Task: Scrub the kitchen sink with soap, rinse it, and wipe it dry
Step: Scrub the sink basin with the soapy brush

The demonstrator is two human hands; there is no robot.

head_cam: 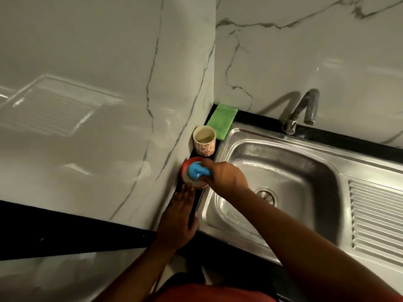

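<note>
Sink (294,171) needs soap, so our right grip (224,177) clamps the blue scrubber (197,170) into the red tub (184,168); left grip (181,216), laid flat, braces.

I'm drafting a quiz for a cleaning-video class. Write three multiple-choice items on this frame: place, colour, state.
1. Where does the green cloth lie? A in the basin; B in the wall corner behind the cup; C on the drainboard.
2. What colour is the scrubber in the right hand? A blue; B yellow; C white.
3. How is the left hand? A gripping the tap; B flat, fingers straight; C holding the cup.
Answers: B, it lies beyond the cup; A, blue shows over the red tub; B, straight fingers rest on the black counter.
</note>
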